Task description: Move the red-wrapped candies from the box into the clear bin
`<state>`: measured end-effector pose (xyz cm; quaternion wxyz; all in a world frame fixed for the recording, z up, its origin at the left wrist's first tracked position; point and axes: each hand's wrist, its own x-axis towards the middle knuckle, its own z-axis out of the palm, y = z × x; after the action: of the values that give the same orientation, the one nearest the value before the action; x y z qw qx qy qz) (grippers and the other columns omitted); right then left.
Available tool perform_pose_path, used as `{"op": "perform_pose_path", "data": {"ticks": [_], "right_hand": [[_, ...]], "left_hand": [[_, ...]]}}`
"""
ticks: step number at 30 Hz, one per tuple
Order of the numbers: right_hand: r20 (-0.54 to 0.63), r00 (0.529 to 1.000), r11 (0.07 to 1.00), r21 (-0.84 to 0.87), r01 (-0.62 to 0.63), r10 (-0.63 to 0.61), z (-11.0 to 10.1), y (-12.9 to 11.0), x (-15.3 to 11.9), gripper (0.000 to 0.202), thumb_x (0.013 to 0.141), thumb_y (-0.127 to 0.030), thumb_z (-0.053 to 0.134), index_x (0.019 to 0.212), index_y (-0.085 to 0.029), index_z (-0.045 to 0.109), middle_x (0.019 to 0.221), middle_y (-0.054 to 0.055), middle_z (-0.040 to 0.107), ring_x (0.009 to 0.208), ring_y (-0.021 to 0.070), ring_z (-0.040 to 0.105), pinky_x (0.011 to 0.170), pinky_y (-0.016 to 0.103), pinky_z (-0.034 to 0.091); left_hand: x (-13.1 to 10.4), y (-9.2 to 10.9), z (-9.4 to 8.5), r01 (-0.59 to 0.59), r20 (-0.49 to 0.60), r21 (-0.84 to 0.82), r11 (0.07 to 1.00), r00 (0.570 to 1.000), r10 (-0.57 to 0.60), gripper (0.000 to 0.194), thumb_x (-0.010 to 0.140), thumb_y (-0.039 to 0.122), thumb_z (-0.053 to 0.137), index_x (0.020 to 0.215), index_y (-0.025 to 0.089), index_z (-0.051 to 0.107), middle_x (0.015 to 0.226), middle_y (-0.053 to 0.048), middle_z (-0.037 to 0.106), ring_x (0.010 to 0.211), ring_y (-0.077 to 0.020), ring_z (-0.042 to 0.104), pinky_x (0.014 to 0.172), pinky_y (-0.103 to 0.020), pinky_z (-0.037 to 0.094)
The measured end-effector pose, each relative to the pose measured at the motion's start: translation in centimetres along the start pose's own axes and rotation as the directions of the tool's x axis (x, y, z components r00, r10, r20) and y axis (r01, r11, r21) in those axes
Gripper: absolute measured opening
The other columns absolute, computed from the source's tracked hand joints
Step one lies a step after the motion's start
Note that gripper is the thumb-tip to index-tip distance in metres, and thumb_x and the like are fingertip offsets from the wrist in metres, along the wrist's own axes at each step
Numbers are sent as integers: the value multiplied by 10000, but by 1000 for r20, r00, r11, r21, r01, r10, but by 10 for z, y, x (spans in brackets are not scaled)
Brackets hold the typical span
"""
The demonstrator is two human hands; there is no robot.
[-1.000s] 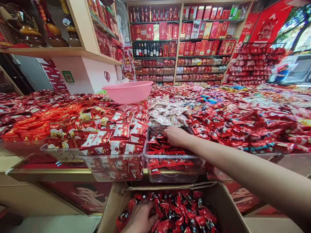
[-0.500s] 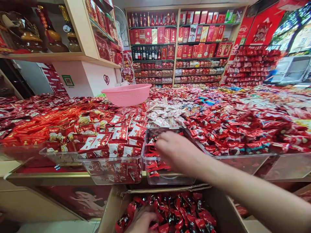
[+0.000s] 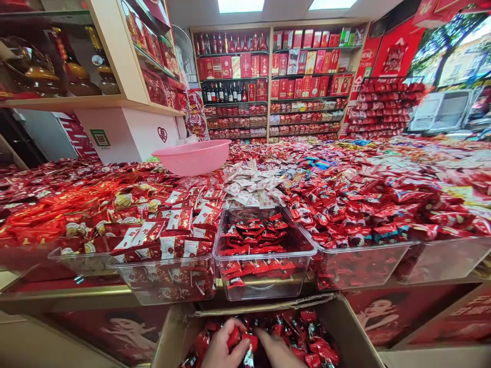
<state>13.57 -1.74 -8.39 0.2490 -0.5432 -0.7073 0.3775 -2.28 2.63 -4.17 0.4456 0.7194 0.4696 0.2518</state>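
Observation:
My left hand [image 3: 224, 347] is inside an open cardboard box [image 3: 355, 332], its thumb and fingers curled round some red-wrapped candies [image 3: 235, 337]. Close beside it, my right hand [image 3: 279, 351] reaches down among the same candies, and its fingertips are hidden. Red and black twist-wrapped candies [image 3: 314, 342] fill what shows of the box. Just beyond stands a clear plastic bin [image 3: 264, 291], partly filled with small red and black packets [image 3: 257, 232].
A clear bin of red and white packets [image 3: 172, 281] stands to the left, and another bin of red candies [image 3: 362, 266] to the right. Behind them lie white packets [image 3: 253, 184] and a pink plastic basket [image 3: 194, 158]. A wooden cabinet [image 3: 115, 56] overhangs the left side.
My right hand has come down from the clear bin into the cardboard box beside my left hand. The bin's packets now show fully. My left hand has curled round candies.

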Motion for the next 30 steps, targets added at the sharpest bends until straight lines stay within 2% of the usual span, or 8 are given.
{"op": "perform_pose_path", "data": {"ticks": [2, 5, 9, 13, 16, 21, 24, 30], "right_hand": [[33, 999, 958, 285, -3, -6, -11, -15, -3, 773, 529, -224, 629, 1220, -179, 285, 1046, 110, 517, 921, 217, 497, 743, 290, 387], [142, 988, 749, 661, -50, -59, -14, -24, -4, 791, 525, -281, 610, 1225, -243, 244, 1070, 76, 488, 723, 129, 539, 583, 221, 394], [177, 984, 493, 859, -138, -34, -2, -19, -1, 834, 447, -247, 643, 1176, -329, 247, 1022, 19, 493, 526, 44, 488, 466, 170, 324], [40, 993, 542, 835, -93, 109, 4, -15, 0, 433, 517, -188, 585, 923, -204, 434, 660, -42, 532, 512, 73, 493, 498, 193, 338], [-27, 990, 621, 781, -66, 138, 0, -18, -1, 226, 533, -185, 565, 730, -174, 454, 582, -42, 510, 573, 107, 508, 527, 210, 349], [-87, 975, 694, 715, -82, 205, -12, -28, -1, 189, 547, -189, 587, 698, -159, 478, 575, -49, 476, 557, 91, 460, 538, 210, 337], [-99, 977, 651, 757, -50, 190, -18, -32, 0, 222, 539, -223, 627, 685, -151, 476, 574, -47, 478, 554, 85, 456, 540, 208, 345], [-78, 946, 570, 812, -123, 314, -30, -36, -6, 331, 564, -357, 646, 771, -127, 529, 615, -9, 542, 535, 83, 473, 484, 199, 348]], "left_hand": [[0, 1, 5, 2, -69, -116, 993, 998, -10, 243, 634, 404, 542, 739, 185, 524, 612, 16, 547, 578, -133, 473, 577, -210, 381], [-2, 3, 7, -18, -67, -180, 984, 998, 6, 258, 642, 405, 545, 771, 182, 530, 707, -12, 577, 651, -152, 514, 632, -226, 404], [-2, 7, 5, -9, -15, -204, 979, 1000, 6, 250, 660, 381, 543, 812, 182, 536, 771, -33, 592, 718, -170, 534, 673, -241, 414], [-1, 4, 7, 90, 8, -328, 940, 996, -93, 317, 588, 412, 609, 793, 180, 543, 709, -7, 586, 600, -139, 525, 576, -233, 414], [1, -5, 13, 165, 13, -427, 889, 984, -176, 338, 508, 431, 660, 680, 173, 527, 581, 40, 540, 446, -86, 453, 447, -203, 361], [5, -11, 16, 210, 35, -607, 767, 971, -238, 324, 508, 396, 678, 542, 159, 460, 416, 80, 439, 367, -56, 366, 381, -178, 294], [3, -1, 12, 220, 72, -716, 663, 967, -244, 284, 528, 345, 685, 556, 156, 476, 442, 71, 481, 399, -59, 397, 414, -180, 318], [-5, 24, 5, 240, 133, -848, 472, 959, -249, 139, 619, 241, 643, 638, 166, 527, 614, 36, 575, 581, -96, 515, 534, -210, 410]]}}
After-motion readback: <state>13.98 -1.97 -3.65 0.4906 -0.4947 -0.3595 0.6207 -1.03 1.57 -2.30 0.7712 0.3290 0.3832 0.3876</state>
